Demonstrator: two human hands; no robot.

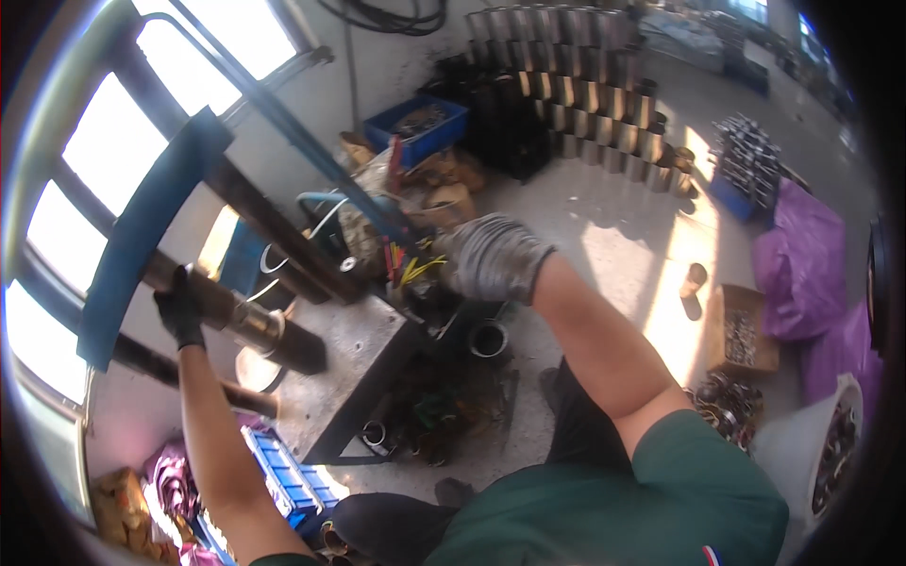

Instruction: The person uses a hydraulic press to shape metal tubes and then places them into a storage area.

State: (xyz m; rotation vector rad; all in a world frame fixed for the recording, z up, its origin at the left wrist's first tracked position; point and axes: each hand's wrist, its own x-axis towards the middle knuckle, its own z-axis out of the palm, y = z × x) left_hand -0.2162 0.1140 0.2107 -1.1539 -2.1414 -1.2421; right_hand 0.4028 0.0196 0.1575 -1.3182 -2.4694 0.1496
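My left hand (181, 309), in a dark glove, is closed against a thick metal cylinder (212, 300) of the machine at the left. Beyond it along the same line, a wider dark cylinder (300, 347) sits over the metal worktop (354, 373). My right hand (498, 259), in a grey glove, is curled at the worktop's far right corner, beside yellow and red wires (412, 271). Its fingertips face away, so what it grips is hidden. A long blue bar (311, 146) slants down from the upper left to just left of this hand. A curved blue plate (146, 236) stands above my left hand.
Stacked metal sleeves (585, 104) stand at the back, near a blue bin (415, 121) of small parts. To the right are a cardboard box (743, 330), purple bags (802, 259) and a white bucket (802, 448). Blue crates (288, 472) lie at lower left.
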